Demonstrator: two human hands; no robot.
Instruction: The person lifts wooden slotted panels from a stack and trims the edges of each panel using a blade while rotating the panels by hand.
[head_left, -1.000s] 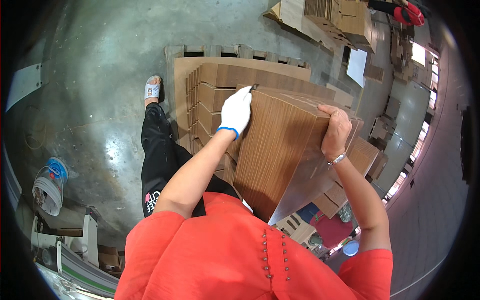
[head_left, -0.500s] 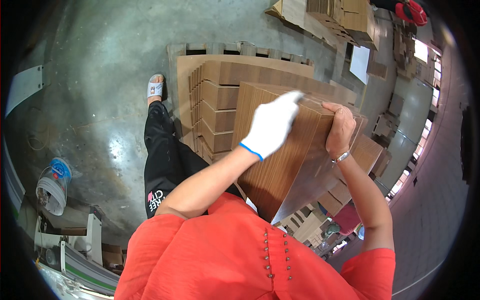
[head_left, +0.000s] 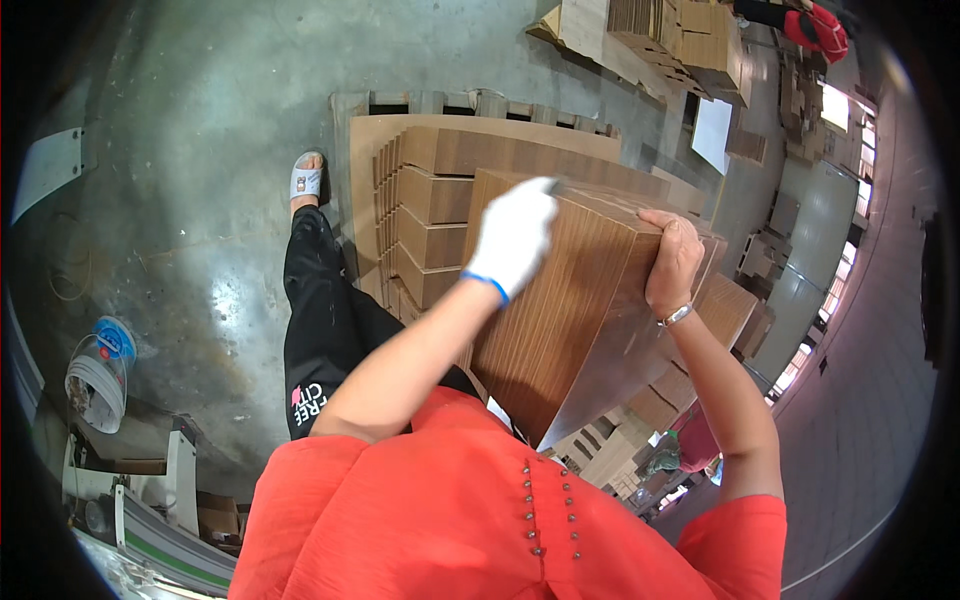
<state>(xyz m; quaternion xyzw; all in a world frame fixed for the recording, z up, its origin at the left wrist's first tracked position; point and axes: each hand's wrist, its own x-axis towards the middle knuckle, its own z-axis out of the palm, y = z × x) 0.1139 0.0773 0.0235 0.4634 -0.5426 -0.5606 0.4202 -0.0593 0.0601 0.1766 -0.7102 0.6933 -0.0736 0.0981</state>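
A tall block of brown wood-grain boards (head_left: 555,300), its front covered in fine stripes, stands close against my body. My left hand (head_left: 515,235), in a white glove with a blue cuff, is at the far left part of its top edge. The gloved fingers are closed, and a small dark tip shows by them; I cannot make out what it is. Bare and with a bracelet at the wrist, my right hand (head_left: 674,262) grips the block's right corner, its fingers bent over the top edge.
Several piles of wood-grain boards (head_left: 430,195) lie on a sheet-covered wooden pallet (head_left: 430,102) beyond the block. A white bucket (head_left: 97,390) stands on the floor at left, near a machine frame (head_left: 180,480). Cardboard stacks (head_left: 710,50) are at the far right.
My left hand has slid left along the block's top edge, away from my right hand. The right hand keeps its grip at the corner.
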